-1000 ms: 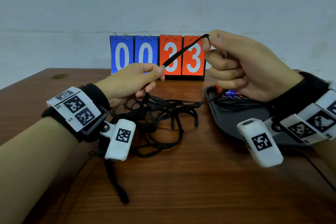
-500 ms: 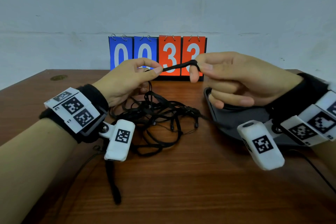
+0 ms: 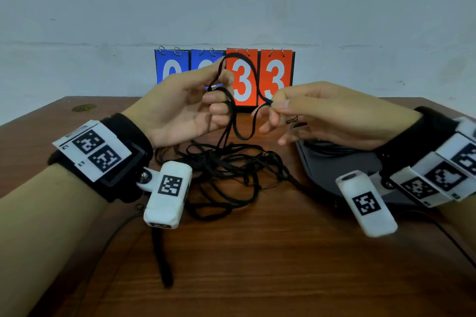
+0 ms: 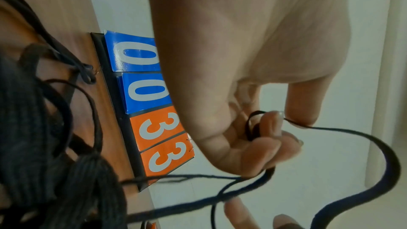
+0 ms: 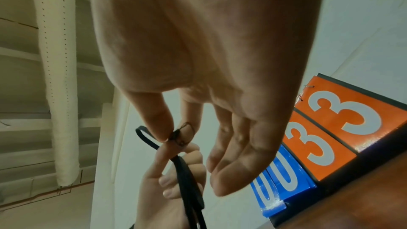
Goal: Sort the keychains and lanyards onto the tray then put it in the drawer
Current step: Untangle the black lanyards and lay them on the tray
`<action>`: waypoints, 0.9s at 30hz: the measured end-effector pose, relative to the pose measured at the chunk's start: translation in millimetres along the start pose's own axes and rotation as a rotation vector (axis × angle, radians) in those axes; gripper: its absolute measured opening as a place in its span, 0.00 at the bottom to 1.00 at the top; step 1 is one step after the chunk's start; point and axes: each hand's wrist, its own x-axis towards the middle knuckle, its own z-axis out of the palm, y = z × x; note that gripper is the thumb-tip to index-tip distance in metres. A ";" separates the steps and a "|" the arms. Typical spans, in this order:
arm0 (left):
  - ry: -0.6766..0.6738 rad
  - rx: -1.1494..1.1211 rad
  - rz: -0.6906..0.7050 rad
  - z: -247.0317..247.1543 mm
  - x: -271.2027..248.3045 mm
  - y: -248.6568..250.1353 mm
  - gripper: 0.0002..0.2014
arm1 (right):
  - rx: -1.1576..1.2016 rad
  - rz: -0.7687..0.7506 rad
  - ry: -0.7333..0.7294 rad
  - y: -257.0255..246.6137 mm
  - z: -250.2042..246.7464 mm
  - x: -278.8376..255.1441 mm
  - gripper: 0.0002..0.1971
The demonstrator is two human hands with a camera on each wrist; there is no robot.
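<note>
A black lanyard (image 3: 253, 72) arches in the air between my two hands, in front of the scoreboard. My left hand (image 3: 206, 100) grips one part of it with thumb and curled fingers; the strap (image 4: 253, 128) runs through those fingers. My right hand (image 3: 277, 107) pinches the lanyard's end (image 5: 176, 135) between thumb and forefinger, its other fingers loosely spread. Slack strands drop into a tangled heap of black lanyards (image 3: 226, 170) on the wooden table. A dark tray (image 3: 342, 170) lies at the right, partly hidden under my right hand.
A flip scoreboard (image 3: 224, 77) reading 0033 stands at the table's back against the pale wall. One black strap (image 3: 161, 257) trails toward the front edge. Thin cables run from both wrist cameras over the table (image 3: 257, 265).
Both hands rose and drew closer together. The strap, taut between them before, now bows up in a loop, and my left hand has curled more fingers round it.
</note>
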 end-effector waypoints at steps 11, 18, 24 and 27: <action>-0.089 -0.149 0.167 7.2 -7.0 1.7 0.23 | -0.123 0.050 -0.065 1.1 6.4 -0.5 0.13; -0.270 -0.126 0.133 12.8 -12.1 2.7 0.32 | -0.145 -0.034 -0.156 1.0 13.6 -2.8 0.10; -0.235 -0.063 0.150 16.7 -13.6 -0.4 0.33 | -0.047 -0.052 -0.274 3.6 16.0 -4.7 0.09; -0.179 -0.023 0.148 18.2 -13.5 -1.9 0.31 | -0.031 -0.065 -0.289 2.0 17.3 -5.9 0.10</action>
